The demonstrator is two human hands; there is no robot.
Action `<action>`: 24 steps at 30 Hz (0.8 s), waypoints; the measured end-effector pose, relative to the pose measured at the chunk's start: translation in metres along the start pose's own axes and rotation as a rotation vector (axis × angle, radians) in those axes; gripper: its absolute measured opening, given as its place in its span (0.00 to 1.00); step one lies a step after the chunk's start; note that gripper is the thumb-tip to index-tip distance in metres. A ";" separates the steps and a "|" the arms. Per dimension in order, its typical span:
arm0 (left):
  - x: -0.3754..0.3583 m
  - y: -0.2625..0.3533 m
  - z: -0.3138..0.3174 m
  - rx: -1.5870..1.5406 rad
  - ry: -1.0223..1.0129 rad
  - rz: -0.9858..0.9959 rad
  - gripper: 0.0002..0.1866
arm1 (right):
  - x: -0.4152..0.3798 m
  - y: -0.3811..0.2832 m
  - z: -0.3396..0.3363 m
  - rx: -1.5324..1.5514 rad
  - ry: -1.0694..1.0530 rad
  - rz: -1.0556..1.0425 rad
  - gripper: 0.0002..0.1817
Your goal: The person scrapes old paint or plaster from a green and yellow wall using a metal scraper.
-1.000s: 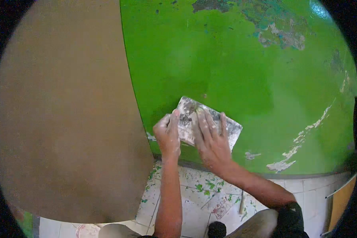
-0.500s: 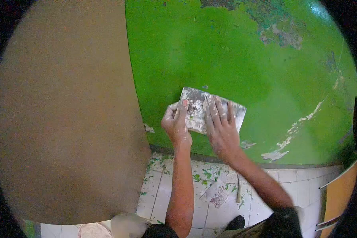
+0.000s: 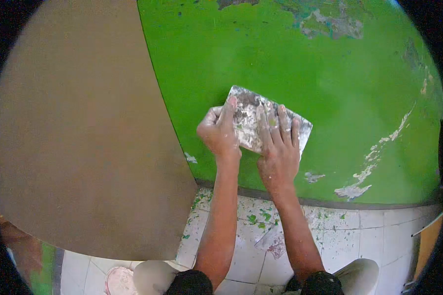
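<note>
A flat rectangular scraper plate (image 3: 246, 123), smeared with white and grey putty, lies tilted against the green painted wall (image 3: 216, 59). My left hand (image 3: 221, 128) grips its left end, the thumb on the front face and the other fingers curled around behind the edge. Over the right part of the plate, my right hand (image 3: 280, 152) lies with its fingers spread flat, pressing on it; its thumb is tucked near the lower edge. Both hands are dusted with white. The plate's rear face is hidden.
A brown panel (image 3: 83, 137) fills the left side. Bare patches (image 3: 332, 24) and a whitish peeled streak (image 3: 371, 157) mark the wall. Green flakes (image 3: 261, 218) and a stained flat piece (image 3: 275, 245) lie on the white tiles (image 3: 339, 241). A round pinkish-white container (image 3: 119, 281) stands lower left.
Both hands and the plate have moved up the wall together. My right forearm has swung into a more upright line. The view has shifted slightly.
</note>
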State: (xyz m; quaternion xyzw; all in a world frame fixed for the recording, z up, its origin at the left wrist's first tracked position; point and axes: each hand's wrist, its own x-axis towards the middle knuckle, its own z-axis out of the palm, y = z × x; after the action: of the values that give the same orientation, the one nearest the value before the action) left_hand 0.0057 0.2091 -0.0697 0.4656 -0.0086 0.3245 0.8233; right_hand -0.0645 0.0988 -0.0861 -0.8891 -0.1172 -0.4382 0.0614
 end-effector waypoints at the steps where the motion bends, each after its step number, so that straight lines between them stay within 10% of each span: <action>1: -0.005 0.001 -0.002 0.086 0.022 0.024 0.11 | -0.007 -0.003 0.001 0.057 -0.004 0.042 0.38; 24: -0.005 0.004 0.015 -0.162 0.143 -0.046 0.11 | 0.003 0.006 0.007 0.069 0.005 0.064 0.35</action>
State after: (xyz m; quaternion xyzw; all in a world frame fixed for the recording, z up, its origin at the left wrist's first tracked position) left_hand 0.0035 0.1961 -0.0601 0.3733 0.0349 0.3361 0.8640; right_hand -0.0556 0.0948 -0.0878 -0.8886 -0.1035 -0.4341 0.1062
